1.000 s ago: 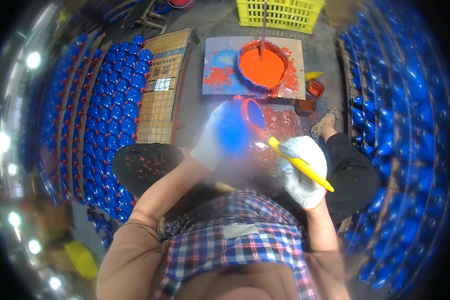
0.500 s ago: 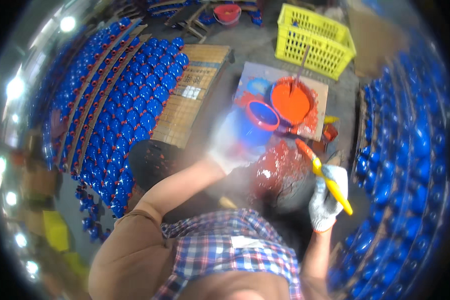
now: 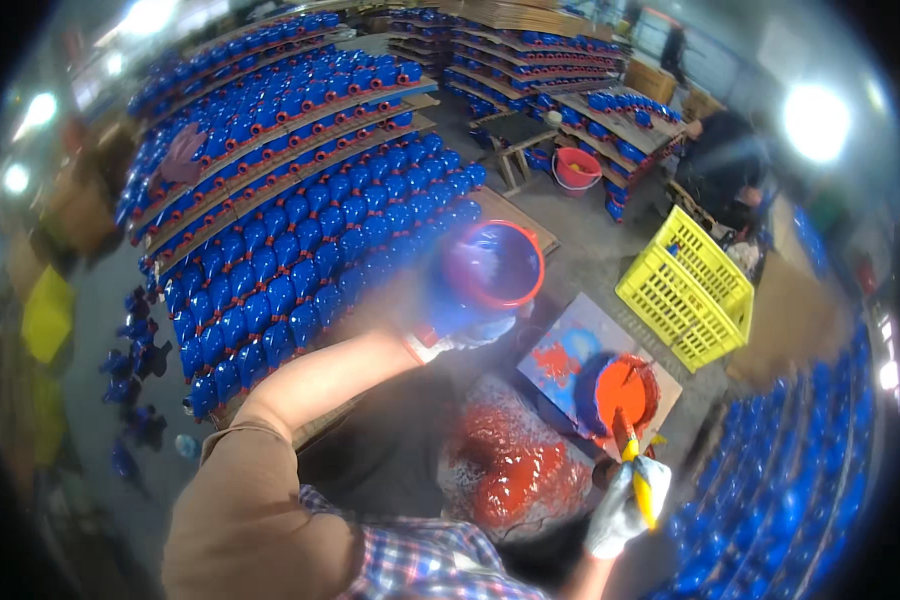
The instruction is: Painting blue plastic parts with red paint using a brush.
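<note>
My left hand [image 3: 485,332], in a white glove, grips a glossy blue pot [image 3: 460,290] with a red-orange rim, held up with its mouth toward me. The pot is smeared by motion, and part of my fingers is hidden beneath it. In my gloved right hand [image 3: 615,512] is a paintbrush [image 3: 643,490] with a yellow handle, its paint-covered bristles at the near edge of the orange paint [image 3: 620,385]. That paint fills a round bucket [image 3: 654,388] on a paint-stained board [image 3: 560,345]. Wet red paint coats a rounded mass [image 3: 515,470] between my arms.
Rows of blue pots [image 3: 290,250] lie on stacked boards at the left, with more blue pots [image 3: 770,480] at the right. A yellow crate [image 3: 685,290] stands beyond the paint. Farther back are a red bucket [image 3: 576,170] and a person [image 3: 725,165].
My left hand has raised the blue pot, turning its mouth toward me. My right hand has brought the brush to the paint bucket. The view has swung up and to the left.
</note>
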A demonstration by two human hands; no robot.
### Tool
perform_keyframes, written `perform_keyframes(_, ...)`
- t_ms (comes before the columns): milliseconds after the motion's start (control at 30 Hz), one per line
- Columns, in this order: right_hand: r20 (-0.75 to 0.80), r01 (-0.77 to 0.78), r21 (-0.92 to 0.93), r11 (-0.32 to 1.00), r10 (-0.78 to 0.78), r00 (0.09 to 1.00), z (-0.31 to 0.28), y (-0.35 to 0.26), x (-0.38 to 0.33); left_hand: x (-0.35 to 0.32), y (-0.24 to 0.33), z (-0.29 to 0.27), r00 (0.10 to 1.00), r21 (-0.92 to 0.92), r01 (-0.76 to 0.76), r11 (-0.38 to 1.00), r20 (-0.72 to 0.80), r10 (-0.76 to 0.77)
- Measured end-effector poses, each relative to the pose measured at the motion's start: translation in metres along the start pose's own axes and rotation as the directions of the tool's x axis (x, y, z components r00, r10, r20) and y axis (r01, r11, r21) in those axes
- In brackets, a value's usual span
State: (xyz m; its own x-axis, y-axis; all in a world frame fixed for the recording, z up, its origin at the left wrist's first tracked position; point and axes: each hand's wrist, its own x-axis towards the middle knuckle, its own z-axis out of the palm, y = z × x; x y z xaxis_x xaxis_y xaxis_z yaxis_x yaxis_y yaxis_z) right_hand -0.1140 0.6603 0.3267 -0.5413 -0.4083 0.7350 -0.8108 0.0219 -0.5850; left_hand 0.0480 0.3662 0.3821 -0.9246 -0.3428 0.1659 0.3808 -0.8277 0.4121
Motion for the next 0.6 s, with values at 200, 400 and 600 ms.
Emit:
perform_keyframes(200,0.128,0.006,0.092,0.996,-0.018,0.992,0.070,-0.006,0.043,-0.012,0.039,-0.050,0.964,-0.034,-0.146,0.989,-0.231,0.135)
perform_keyframes(400,0.326,-0.293,0.379,0.877,0.170,0.930,0.168,0.001,0.052,-0.017,0.046,-0.090,0.823,-0.270,-0.301,0.915,-0.558,0.106)
perform_keyframes(600,0.424,-0.396,0.407,0.823,0.213,0.880,0.270,0.034,0.041,-0.012,0.050,-0.201,0.955,-0.213,-0.166,0.963,-0.277,0.103)
